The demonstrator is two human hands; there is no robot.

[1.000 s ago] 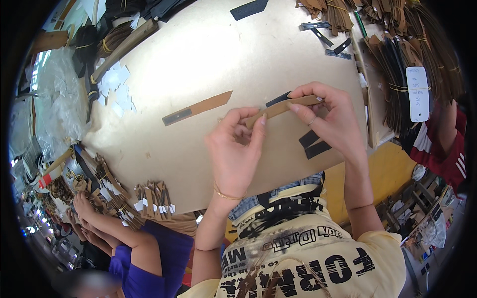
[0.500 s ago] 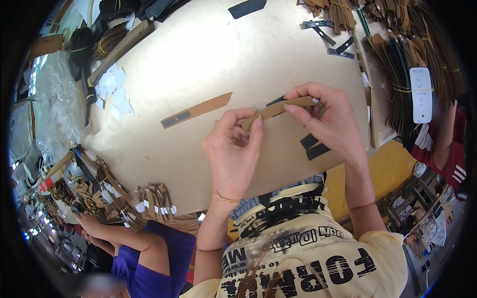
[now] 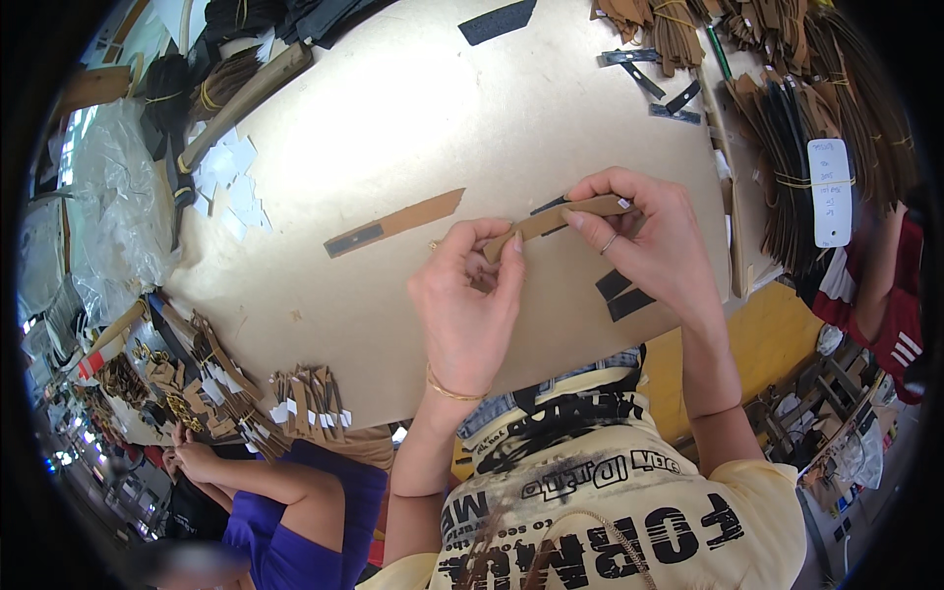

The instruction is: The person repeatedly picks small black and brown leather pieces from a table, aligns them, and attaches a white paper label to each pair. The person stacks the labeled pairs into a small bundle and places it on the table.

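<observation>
Between my two hands, just above the board, is a thin brown strip (image 3: 547, 222) with a small white mark near its right end. My left hand (image 3: 466, 293) pinches the left end between thumb and fingers. The right end is gripped by the thumb and fingers of my right hand (image 3: 657, 234). Behind the strip, a dark piece (image 3: 551, 205) is partly hidden. To the left lies another brown strip (image 3: 421, 213) with a dark patch (image 3: 355, 239) at its lower end. Dark short strips (image 3: 627, 301) rest beside my right wrist.
Banded brown and black strips (image 3: 787, 167) with a white tag (image 3: 831, 194) crowd the right. Small dark strips (image 3: 675, 114) lie near the board's upper right. White paper scraps (image 3: 228, 177) and a clear plastic bag (image 3: 118, 197) are at left. A purple-clothed person (image 3: 320, 511) sits lower left.
Both hands keep their hold on the brown strip, with little visible movement. The view has shifted slightly. At lower left, the other person's forearm and hand have moved.
</observation>
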